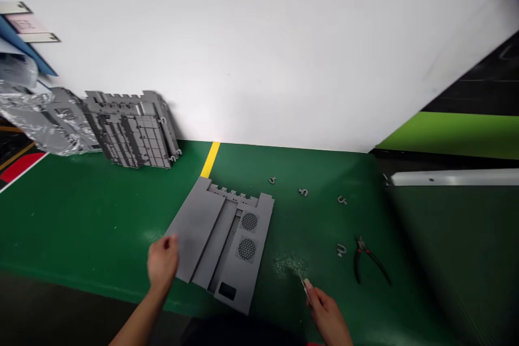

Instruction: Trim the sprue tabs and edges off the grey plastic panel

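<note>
A grey plastic panel (194, 230) with two round mesh grilles and a small rectangular opening lies on the green bench. Just beyond its left edge, my left hand (163, 260) is closed, fingers curled; anything inside them is hidden. To the right of the panel, my right hand (326, 313) grips a thin, pale tweezers-like tool (303, 285). The tool's tip points at a scattered pile of tiny translucent pieces (290, 265), close to or touching it.
Several small grey hook-shaped pieces (303, 192) lie behind and right of the pile. Side cutters (363, 251) with dark handles rest farther right. Stacked grey panels (132, 132) lean against the white wall (275, 65), beside plastic-wrapped ones (60, 124). A yellow stripe (211, 159) crosses the bench (101, 205).
</note>
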`<state>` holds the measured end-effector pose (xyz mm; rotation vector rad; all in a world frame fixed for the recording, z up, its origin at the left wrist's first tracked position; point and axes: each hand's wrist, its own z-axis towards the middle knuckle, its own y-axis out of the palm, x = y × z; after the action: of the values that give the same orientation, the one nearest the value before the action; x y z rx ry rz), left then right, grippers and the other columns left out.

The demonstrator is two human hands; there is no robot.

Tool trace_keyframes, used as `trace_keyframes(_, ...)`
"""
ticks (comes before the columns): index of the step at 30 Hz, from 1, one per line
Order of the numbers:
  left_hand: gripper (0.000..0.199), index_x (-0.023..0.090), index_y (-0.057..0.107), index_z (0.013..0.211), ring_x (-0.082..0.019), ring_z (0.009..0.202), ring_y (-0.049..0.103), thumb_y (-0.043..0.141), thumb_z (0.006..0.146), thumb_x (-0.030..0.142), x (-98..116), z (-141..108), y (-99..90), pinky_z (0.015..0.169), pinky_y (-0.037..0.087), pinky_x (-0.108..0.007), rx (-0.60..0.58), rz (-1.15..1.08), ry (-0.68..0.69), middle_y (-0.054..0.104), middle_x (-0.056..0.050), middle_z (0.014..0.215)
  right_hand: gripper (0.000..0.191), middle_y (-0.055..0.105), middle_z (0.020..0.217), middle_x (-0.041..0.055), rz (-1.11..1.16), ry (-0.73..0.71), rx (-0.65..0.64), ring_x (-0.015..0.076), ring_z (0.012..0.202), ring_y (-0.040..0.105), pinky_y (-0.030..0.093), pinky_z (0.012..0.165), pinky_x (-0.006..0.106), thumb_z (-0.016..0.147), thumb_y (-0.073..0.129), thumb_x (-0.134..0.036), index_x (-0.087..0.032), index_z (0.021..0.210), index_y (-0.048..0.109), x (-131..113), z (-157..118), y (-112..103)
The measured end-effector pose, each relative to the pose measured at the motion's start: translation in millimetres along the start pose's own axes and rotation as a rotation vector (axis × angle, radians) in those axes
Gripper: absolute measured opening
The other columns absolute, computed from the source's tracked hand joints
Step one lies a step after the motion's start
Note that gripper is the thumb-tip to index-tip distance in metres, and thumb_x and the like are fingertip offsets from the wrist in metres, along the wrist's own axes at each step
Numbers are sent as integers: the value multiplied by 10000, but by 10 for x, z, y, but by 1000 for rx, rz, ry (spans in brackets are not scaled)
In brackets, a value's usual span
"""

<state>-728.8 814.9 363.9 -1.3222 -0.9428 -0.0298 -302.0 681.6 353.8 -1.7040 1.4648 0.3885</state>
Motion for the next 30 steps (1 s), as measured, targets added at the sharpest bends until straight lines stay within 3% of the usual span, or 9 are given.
trace_keyframes(3,559,172,682,1126,-316,1185,638,320,988,574,962,59,576,1041,509,-441,-273,-8,445,697,-184,1201,700,310,558,-38,62,10,29,165,549,354,317,538,311,777,418,-933,-249,627,436,-8,-38,-44)
trace_keyframes(5,518,195,676,1207,-275,1254,613,360,994,546,1570,56,1034,1088,472,-387,-387,2,597,685,-144,1298,697,317,562,-37,89,7,54,166,554,362,323,541,310,779,430,-928,-249,627,438,-57,-74,-69)
trace_keyframes(7,525,176,652,1285,-292,1300,589,390,990,523,2048,53,1443,1110,443,-408,-490,44,696,660,-154,1369,701,316,564,-36,118,10,88,166,558,365,327,544,308,778,425,-933,-249,626,431,-95,-110,-84)
trace_keyframes(10,521,145,696,1191,-344,1250,614,397,983,517,2507,91,1860,1060,448,-458,-639,146,783,681,-198,1308,720,286,554,-42,177,51,138,163,550,352,318,537,307,763,397,-958,-252,622,412,-67,-151,-71)
trace_keyframes(14,488,173,678,779,-351,914,682,506,901,614,2832,192,2026,818,482,-431,-809,300,811,717,-188,912,742,264,539,-51,227,121,194,158,540,344,315,530,306,738,358,-985,-255,617,417,100,-181,-6)
trace_keyframes(17,460,218,541,609,-262,676,593,602,831,617,2969,231,1889,680,411,-363,-870,336,822,591,-80,651,748,288,537,-53,261,148,202,155,545,357,317,529,301,706,382,-993,-252,617,433,207,-177,20)
trace_keyframes(21,432,231,424,566,-170,595,438,602,845,509,3011,214,1380,614,311,-315,-873,223,841,436,4,580,762,315,523,-54,305,125,89,147,534,358,308,522,295,645,451,-1006,-245,608,458,221,-138,26)
trace_keyframes(25,450,220,468,635,-129,582,372,611,861,582,2974,311,557,576,297,-285,-857,40,804,409,36,618,754,259,522,-65,341,71,109,136,514,313,275,515,295,670,437,-1000,-249,604,441,99,-95,65)
trace_keyframes(30,468,200,529,625,-80,501,248,773,793,563,2929,568,-569,499,212,-267,-783,-420,592,365,62,564,741,196,567,-78,456,93,51,115,518,239,250,509,294,599,594,-969,-249,572,423,-143,-77,91)
